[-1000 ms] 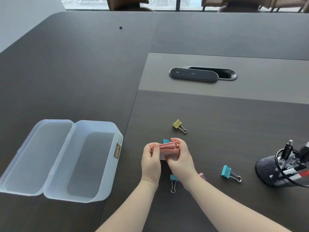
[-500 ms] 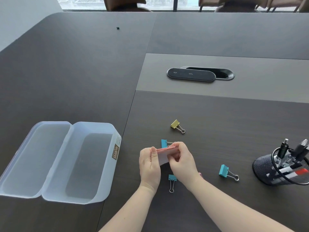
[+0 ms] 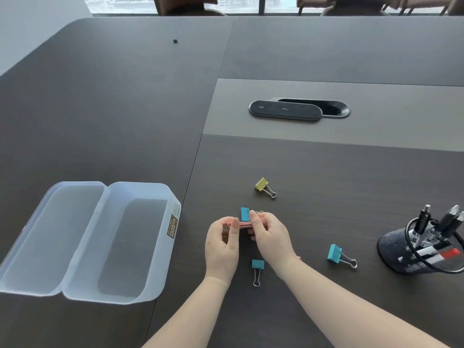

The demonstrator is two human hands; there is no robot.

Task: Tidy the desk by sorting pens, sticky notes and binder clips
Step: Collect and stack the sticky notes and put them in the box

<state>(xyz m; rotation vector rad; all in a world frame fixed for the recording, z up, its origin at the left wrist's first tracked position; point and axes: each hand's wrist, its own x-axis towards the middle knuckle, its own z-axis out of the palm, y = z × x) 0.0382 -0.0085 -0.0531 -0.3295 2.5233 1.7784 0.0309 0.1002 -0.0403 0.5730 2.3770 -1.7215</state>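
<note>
Dark desk (image 3: 125, 109): box (image 3: 120, 242) label reads "PLASTIC"; both hands (image 3: 222, 247) grip pink sticky notes (image 3: 242, 224).

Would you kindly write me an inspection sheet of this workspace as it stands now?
Surface: dark wood-grain table, dry, no spills seen.
Job's things: pink sticky notes held in both hands; three blue binder clips and a yellow binder clip loose on the table; pens in a mesh pen cup; open plastic box, nothing inside.
Clutter: small black speck far left.
Grips: left hand and right hand pinch the notes' ends.
Cables: nothing seen; cable hatch slid half open.
Surroundings: chairs, window behind.
</note>
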